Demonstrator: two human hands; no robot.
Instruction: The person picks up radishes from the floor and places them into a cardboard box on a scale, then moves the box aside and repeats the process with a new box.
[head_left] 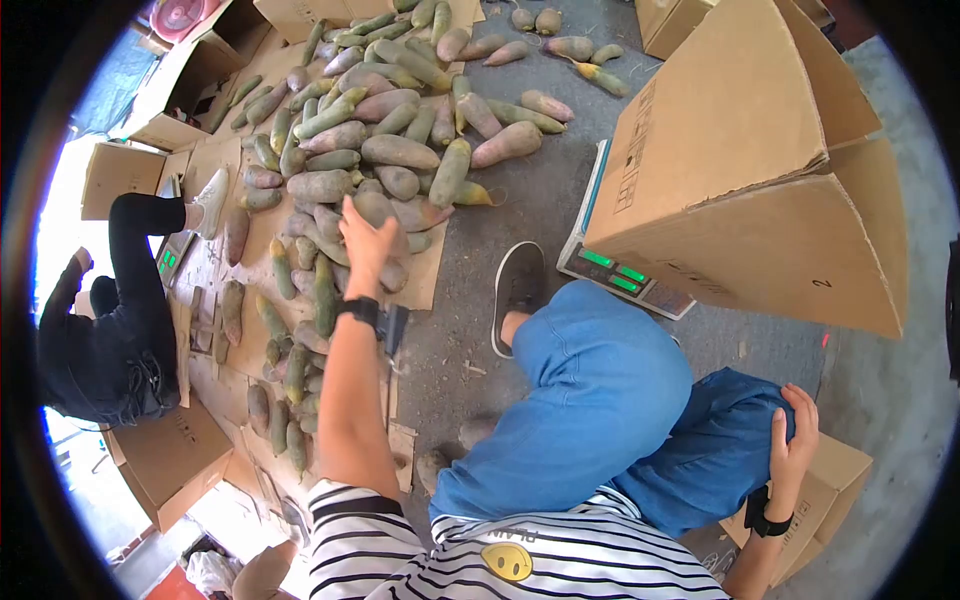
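Observation:
My left hand (368, 243) reaches into a large heap of long radishes, some green and some purplish. Its thumb and fingers sit around a dull grey-green radish (374, 208), partly covered by other radishes. My right hand (794, 440) lies on my blue-trousered knee (720, 410), fingers stretched out and holding nothing. Loose radishes (400, 152) surround the left hand, piled on flattened cardboard (428, 275). A dark strap circles each wrist, and a small dark device hangs by the left one.
A large open cardboard box (720, 170) stands on a scale (625, 275) with green lit digits, right of my shoe (520, 290). Another carton (825, 500) is beside my right arm. At left, another person (115, 350) in dark clothes sits near a second scale (172, 258) and several boxes.

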